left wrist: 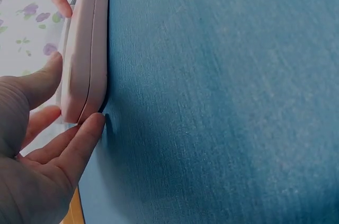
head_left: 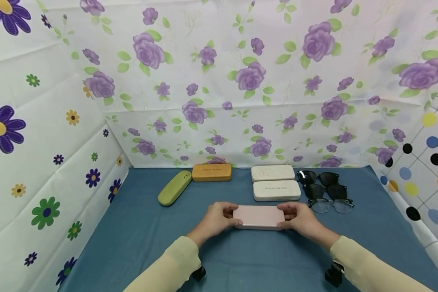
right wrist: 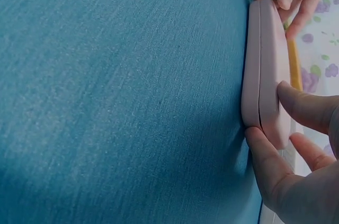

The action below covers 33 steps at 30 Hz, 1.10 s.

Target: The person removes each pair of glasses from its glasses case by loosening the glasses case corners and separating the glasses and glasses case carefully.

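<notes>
Two sleeves (head_left: 171, 261) (head_left: 374, 263), fingers (head_left: 234, 222) on one case (head_left: 259, 217) (pink)

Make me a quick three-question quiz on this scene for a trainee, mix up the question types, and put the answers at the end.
1. Fill the gap: from left to right in the head view, the orange case lies between the green case and two ____ cases.
2. True or false: the clear glasses lie nearer the head camera than both pairs of dark glasses.
3. Multiple choice: which case do the left grip and right grip both hold? A) green B) pink C) orange

Key: 1. White. 2. True. 3. B, the pink case.
</notes>
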Each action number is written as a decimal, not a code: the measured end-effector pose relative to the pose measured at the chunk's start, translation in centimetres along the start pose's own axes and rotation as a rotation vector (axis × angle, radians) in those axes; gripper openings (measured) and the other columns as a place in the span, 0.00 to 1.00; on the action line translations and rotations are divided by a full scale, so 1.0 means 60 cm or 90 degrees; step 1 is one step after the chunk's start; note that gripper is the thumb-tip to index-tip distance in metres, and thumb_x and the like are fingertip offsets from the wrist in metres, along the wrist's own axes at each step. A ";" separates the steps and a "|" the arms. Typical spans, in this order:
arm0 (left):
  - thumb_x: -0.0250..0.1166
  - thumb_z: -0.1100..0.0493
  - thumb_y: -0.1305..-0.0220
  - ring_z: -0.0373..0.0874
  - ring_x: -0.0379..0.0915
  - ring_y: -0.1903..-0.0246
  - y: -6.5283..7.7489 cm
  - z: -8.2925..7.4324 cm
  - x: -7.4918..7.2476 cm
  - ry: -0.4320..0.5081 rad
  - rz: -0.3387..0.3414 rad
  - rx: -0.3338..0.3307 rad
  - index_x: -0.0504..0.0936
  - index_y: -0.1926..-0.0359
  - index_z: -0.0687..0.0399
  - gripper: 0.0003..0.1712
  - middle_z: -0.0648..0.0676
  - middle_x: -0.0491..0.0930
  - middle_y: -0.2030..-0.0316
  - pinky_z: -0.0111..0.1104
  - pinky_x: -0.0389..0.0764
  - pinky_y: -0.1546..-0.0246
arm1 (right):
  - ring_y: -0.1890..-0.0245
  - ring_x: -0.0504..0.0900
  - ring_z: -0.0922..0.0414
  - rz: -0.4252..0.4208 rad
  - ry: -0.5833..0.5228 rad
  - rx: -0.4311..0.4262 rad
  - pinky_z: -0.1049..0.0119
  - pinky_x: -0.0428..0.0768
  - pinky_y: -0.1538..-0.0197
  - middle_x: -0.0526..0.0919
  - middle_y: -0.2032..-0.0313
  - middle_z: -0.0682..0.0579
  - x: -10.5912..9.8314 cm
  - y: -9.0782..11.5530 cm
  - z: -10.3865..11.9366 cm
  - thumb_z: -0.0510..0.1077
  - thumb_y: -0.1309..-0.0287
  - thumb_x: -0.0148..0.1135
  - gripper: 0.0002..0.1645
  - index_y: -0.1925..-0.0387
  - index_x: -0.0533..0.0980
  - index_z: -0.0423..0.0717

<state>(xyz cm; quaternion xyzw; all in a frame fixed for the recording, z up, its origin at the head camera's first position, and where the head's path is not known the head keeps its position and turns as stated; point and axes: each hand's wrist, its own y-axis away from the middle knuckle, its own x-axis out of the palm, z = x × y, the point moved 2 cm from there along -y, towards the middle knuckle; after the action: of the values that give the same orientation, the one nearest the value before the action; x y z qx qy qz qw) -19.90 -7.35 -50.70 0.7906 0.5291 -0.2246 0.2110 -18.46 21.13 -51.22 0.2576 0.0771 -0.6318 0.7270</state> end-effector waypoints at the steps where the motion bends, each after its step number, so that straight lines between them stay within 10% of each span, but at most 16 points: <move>1: 0.74 0.48 0.54 0.38 0.77 0.63 -0.001 -0.001 0.001 -0.001 0.002 -0.001 0.78 0.44 0.50 0.34 0.48 0.81 0.56 0.28 0.79 0.66 | 0.60 0.81 0.58 -0.002 0.007 -0.005 0.64 0.82 0.61 0.82 0.55 0.49 0.000 0.000 0.000 0.41 0.70 0.80 0.39 0.47 0.76 0.46; 11: 0.81 0.56 0.65 0.41 0.76 0.63 -0.017 -0.014 0.004 -0.067 0.039 -0.018 0.73 0.39 0.52 0.46 0.47 0.78 0.55 0.29 0.78 0.70 | 0.51 0.80 0.54 -0.030 0.164 -0.100 0.59 0.81 0.55 0.78 0.46 0.49 0.000 0.004 0.007 0.45 0.81 0.84 0.58 0.39 0.69 0.47; 33: 0.79 0.54 0.62 0.34 0.75 0.67 -0.052 -0.063 0.051 -0.109 0.036 0.007 0.73 0.40 0.47 0.43 0.46 0.80 0.60 0.27 0.77 0.70 | 0.55 0.81 0.50 -0.053 0.270 -0.117 0.63 0.81 0.66 0.81 0.50 0.42 -0.060 0.004 0.006 0.40 0.75 0.82 0.52 0.40 0.71 0.40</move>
<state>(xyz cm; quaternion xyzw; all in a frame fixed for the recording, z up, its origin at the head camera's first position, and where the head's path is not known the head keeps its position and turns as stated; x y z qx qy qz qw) -21.23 -1.81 -49.72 0.7844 0.4852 -0.2884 0.2572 -19.02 24.17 -49.27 0.3139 0.2956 -0.5832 0.6885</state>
